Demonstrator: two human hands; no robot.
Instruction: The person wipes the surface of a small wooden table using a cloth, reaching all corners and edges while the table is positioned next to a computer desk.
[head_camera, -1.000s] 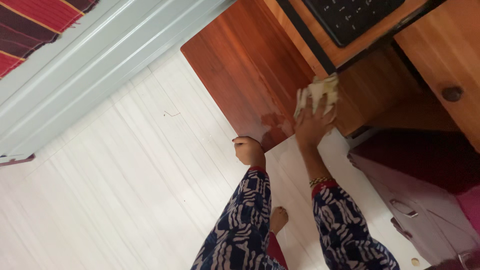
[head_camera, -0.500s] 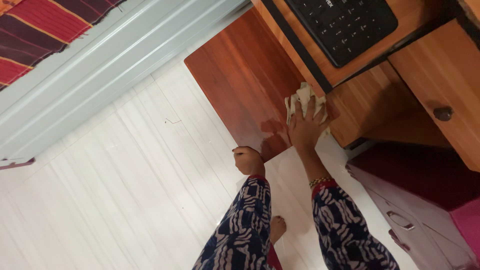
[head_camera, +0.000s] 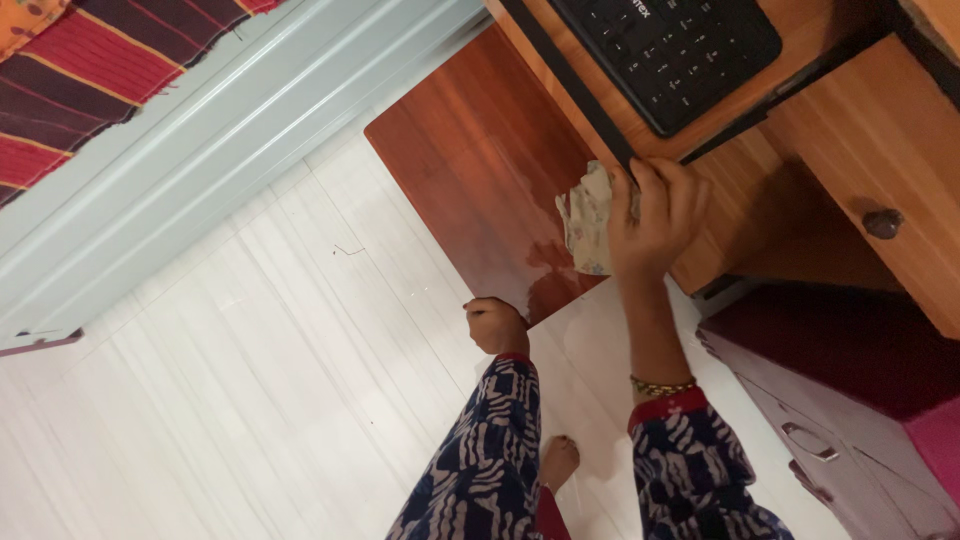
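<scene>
My right hand (head_camera: 655, 220) presses a pale crumpled cloth (head_camera: 585, 222) against the glossy reddish-brown side panel (head_camera: 470, 170) of a wooden desk, just under the black edge of the keyboard shelf. My left hand (head_camera: 497, 323) is closed around the panel's lower corner, near the floor. A wet patch shines on the panel below the cloth. Both arms wear dark blue sleeves with a white pattern, and a bracelet sits on the right wrist.
A black keyboard (head_camera: 670, 50) lies on the pull-out shelf above. A drawer with a round dark knob (head_camera: 882, 222) is to the right. A mauve cabinet (head_camera: 830, 420) stands at lower right. White tile floor (head_camera: 250, 380), my bare foot (head_camera: 558, 462), and a striped red cloth (head_camera: 90, 60) at top left.
My right hand has slid the cloth up and leftward along the panel towards the keyboard shelf's edge. The left hand has stayed gripping the panel's corner.
</scene>
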